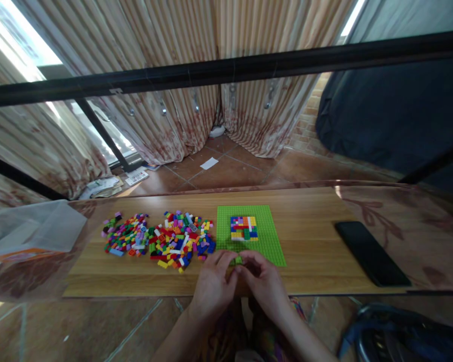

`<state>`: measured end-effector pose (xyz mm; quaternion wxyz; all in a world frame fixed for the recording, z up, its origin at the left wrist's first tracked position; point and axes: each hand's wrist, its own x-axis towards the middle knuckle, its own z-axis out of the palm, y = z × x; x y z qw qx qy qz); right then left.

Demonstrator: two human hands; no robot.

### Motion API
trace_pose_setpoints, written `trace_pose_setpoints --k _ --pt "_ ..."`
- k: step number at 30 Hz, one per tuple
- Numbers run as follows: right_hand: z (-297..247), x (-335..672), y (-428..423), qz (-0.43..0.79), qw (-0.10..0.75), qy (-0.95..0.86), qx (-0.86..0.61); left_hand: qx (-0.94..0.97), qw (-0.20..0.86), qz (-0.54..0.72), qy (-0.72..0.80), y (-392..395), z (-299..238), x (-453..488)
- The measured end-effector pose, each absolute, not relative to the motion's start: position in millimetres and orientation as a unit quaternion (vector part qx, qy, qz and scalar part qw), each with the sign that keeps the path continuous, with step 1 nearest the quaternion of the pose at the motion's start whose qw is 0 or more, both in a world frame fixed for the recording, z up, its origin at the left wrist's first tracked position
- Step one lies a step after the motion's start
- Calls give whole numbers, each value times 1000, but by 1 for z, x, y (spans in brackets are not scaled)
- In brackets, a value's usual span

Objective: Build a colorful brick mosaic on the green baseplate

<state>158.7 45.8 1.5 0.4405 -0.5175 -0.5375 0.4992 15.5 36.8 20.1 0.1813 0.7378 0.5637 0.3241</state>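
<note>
My left hand (214,279) and my right hand (263,277) meet at the front edge of the green baseplate (271,246). Pinched between the fingertips of both is a small light green toy brick (237,260); whether it is one piece or two joined ones I cannot tell. Just beyond my fingers, a square patch of multicoloured bricks (244,229) is built on the baseplate. Left of the plate lies a loose heap of bricks (181,239) in many colours, beside a second heap of mostly smaller pieces (126,234).
The wooden board (309,211) carries everything. A black phone-like slab (371,254) lies at its right end. A clear plastic bin (33,229) stands past the left end. A dark metal rail (226,70) crosses behind, before striped curtains (154,50).
</note>
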Motion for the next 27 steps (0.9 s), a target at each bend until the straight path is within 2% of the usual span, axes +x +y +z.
trace_pose_setpoints --k 14,27 --pt "-9 220 76 424 480 -479 -600 724 75 316 608 101 2 30" --pt "-16 222 78 416 462 -479 -619 729 69 301 610 110 -5 30"
